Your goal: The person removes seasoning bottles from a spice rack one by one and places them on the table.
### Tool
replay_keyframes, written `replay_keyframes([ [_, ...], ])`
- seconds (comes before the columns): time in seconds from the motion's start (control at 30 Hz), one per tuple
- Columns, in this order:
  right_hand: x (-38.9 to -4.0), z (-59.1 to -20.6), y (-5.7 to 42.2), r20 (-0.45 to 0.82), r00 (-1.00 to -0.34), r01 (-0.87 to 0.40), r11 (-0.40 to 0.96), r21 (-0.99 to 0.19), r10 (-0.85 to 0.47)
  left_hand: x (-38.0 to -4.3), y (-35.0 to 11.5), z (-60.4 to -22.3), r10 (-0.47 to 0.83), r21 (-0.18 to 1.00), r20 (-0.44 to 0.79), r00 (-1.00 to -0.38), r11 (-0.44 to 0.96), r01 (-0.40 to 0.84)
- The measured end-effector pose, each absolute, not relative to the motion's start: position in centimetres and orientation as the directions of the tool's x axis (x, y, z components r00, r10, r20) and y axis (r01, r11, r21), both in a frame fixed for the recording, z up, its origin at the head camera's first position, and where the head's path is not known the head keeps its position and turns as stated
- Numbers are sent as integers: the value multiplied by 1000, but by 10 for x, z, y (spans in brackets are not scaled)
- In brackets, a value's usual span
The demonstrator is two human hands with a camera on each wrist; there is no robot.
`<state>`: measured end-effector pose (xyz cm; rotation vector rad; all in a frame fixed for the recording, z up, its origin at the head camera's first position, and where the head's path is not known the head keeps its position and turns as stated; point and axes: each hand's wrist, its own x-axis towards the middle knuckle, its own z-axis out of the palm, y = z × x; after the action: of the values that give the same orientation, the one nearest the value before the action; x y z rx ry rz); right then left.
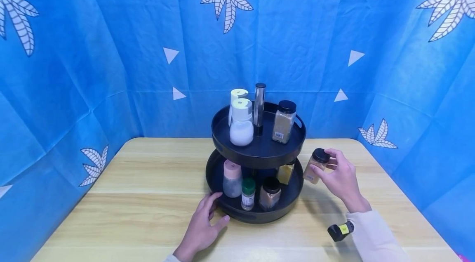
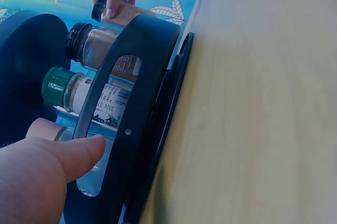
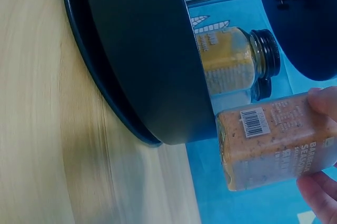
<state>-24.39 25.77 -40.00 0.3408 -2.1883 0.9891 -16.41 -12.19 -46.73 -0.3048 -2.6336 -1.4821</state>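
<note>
My right hand (image 1: 342,177) grips a square spice jar (image 3: 279,139) with a black lid, tilted and held beside the two-tier black turntable (image 1: 259,216). Reddish-brown seasoning and a barcode label show on the jar. My left hand (image 1: 202,223) is at the lower tray's front left rim, fingers relaxed; its thumb (image 2: 87,153) lies by the slotted handle. On the lower tier stand a pink-capped bottle (image 1: 232,179), a green-lidded spice jar (image 1: 248,196), a black-lidded jar (image 1: 270,196) and, farther back, a jar of yellow spice (image 3: 226,60), partly hidden by the upper tier in the head view.
The upper tier holds two white-capped bottles (image 1: 241,126) and a tall black-lidded spice jar (image 1: 284,123) around the metal post (image 1: 259,105). Below is a wooden table (image 1: 148,179). Blue patterned curtain (image 1: 297,47) encloses the back and sides.
</note>
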Motion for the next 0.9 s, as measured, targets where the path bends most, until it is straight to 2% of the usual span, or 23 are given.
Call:
replay_keyframes([
  [0.9,-245,-413,266,669,-741,-451,695,-560,59,-164,-122,-467,120,835,178,-977,507,214],
])
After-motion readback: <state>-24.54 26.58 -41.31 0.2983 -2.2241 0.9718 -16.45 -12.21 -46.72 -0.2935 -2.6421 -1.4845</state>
